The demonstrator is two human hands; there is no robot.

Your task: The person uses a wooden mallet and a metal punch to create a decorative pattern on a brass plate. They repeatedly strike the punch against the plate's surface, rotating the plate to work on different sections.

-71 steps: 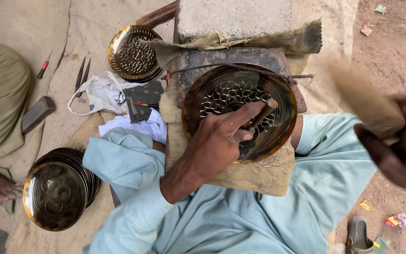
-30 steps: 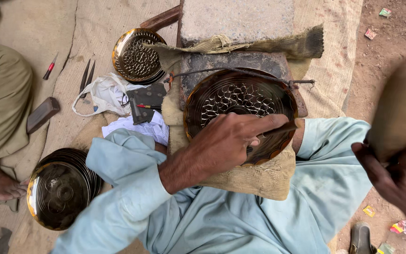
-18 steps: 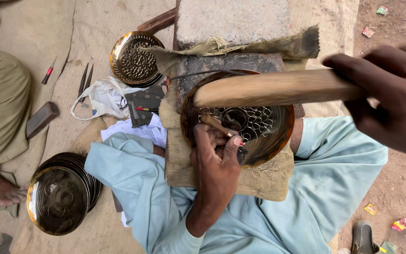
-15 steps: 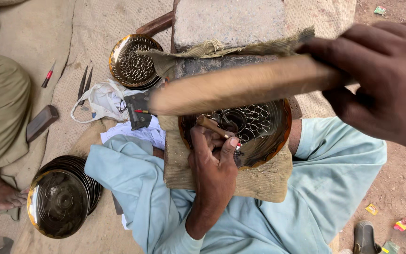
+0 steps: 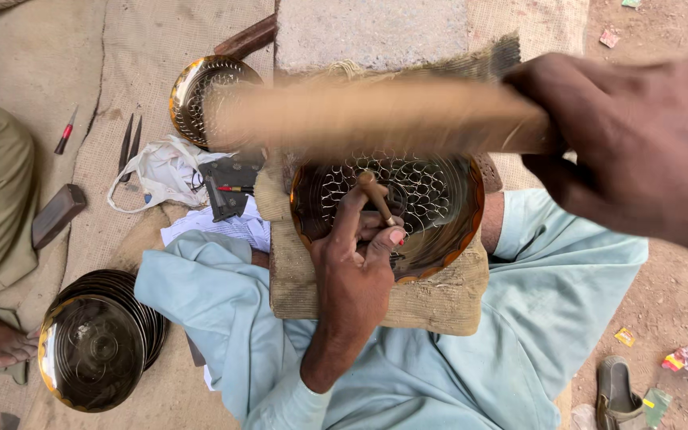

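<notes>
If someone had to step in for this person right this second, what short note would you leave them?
Left hand: pinches a short punch, tip set on the round metal plate.
Right hand: grips a wooden mallet, blurred in mid-swing above the punch.
The plate lies on a burlap pad across the lap, in front of a stone block.
Done: a net-like pattern covers much of the plate's upper part.
Left: the lower part nearest the body looks plain.
Nearby: a stack of plates to the left, another patterned plate beyond, and shears on the mat.
</notes>
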